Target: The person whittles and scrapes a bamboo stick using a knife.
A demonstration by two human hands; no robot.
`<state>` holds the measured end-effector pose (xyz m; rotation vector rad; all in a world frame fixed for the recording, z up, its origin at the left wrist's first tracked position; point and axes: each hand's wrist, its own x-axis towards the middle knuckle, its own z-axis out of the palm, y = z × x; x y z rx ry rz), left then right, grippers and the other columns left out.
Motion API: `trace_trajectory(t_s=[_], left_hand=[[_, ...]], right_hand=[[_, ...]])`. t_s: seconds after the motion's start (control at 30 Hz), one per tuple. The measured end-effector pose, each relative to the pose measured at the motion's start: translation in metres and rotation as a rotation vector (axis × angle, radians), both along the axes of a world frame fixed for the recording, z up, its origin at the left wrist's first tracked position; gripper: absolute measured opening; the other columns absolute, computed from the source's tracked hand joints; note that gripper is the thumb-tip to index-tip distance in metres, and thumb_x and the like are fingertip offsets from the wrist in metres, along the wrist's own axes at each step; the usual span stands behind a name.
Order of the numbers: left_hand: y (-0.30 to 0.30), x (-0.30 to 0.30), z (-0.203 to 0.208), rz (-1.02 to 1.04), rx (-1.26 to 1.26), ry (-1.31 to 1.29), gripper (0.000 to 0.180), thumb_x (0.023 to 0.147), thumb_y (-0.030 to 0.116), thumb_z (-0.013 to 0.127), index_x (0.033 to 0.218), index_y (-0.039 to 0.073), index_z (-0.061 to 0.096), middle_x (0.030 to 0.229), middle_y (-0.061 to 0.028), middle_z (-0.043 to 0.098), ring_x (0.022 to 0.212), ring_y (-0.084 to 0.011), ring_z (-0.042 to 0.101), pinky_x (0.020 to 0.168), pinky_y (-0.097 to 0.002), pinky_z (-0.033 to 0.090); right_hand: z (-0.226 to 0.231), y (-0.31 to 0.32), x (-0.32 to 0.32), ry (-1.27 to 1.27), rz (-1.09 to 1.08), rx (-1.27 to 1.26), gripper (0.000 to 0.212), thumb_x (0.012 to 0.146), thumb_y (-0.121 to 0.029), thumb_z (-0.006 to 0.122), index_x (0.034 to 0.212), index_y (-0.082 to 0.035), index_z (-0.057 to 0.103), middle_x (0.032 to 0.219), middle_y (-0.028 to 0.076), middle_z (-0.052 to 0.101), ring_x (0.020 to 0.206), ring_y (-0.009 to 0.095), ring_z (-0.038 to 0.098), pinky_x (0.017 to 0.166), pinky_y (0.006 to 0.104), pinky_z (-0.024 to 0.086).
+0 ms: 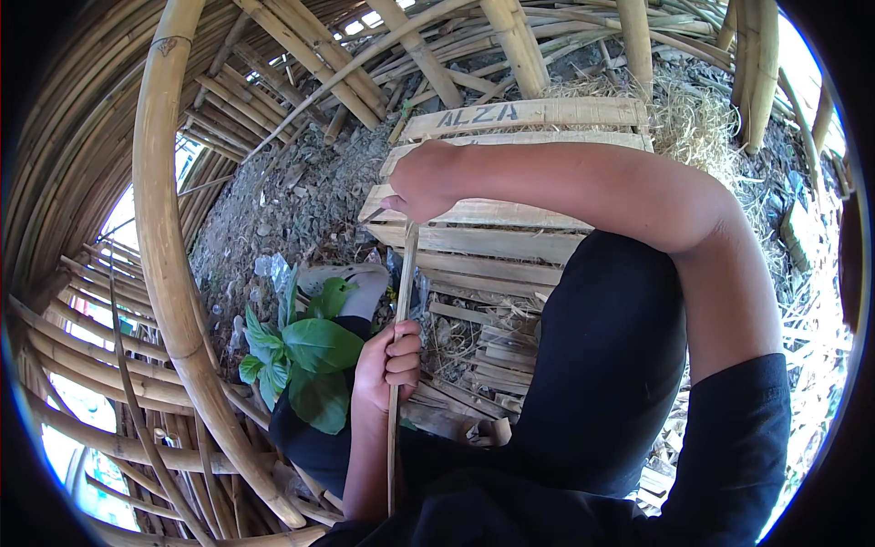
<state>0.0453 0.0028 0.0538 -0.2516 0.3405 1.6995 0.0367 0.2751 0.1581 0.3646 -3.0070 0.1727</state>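
Observation:
A long, narrow bamboo strip runs nearly upright from my lap toward the wooden slats ahead. Around its middle, the fingers of my left hand are wrapped in a fist. My right hand is closed at the strip's upper end, its thumb pointing left and its wrist bent. The back of that hand hides most of its fingers, so I cannot tell whether it holds anything besides the strip. Beneath my right hand lies the pale wooden slatted crate, with dark lettering on its far slat.
A leafy green plant stands just left of my left hand. Thick bamboo poles curve up the left side. Cut wood pieces lie between my legs. Dry straw covers the ground at far right, and clear plastic lies on the soil.

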Motion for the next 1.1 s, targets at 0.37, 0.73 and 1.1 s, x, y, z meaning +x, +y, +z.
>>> trace_trajectory(t_s=[0.37,0.73,1.1], left_hand=[[0.014,-0.020,-0.002,-0.044,0.013,0.003,0.018,0.101,0.022,0.037,0.088,0.012,0.043,0.061,0.0060,0.031,0.042,-0.0025,0.023,0.032,-0.0175,0.017],[0.043,-0.043,-0.019,-0.168,0.025,0.233,0.026,0.102,0.032,0.036,0.091,0.010,0.042,0.067,0.0020,0.036,0.049,-0.0055,0.030,0.036,-0.0167,0.027],[0.041,-0.055,-0.043,-0.412,0.132,0.353,0.022,0.101,0.033,0.039,0.095,0.012,0.042,0.068,0.0032,0.035,0.049,-0.0045,0.029,0.037,-0.0164,0.025]], right_hand=[[-0.037,0.004,-0.012,-0.028,0.410,-0.174,0.041,0.083,-0.043,0.064,0.096,-0.004,0.064,0.077,0.016,0.065,0.080,0.037,0.063,0.070,0.0462,0.048],[-0.069,0.031,-0.019,-0.014,0.006,-0.032,0.009,0.082,-0.021,0.061,0.088,-0.016,0.066,0.078,0.008,0.066,0.081,0.030,0.065,0.066,0.0449,0.049],[-0.029,0.051,0.009,-0.095,-0.359,0.146,0.015,0.082,-0.021,0.064,0.095,-0.016,0.067,0.085,0.008,0.067,0.087,0.028,0.065,0.068,0.0421,0.050]])
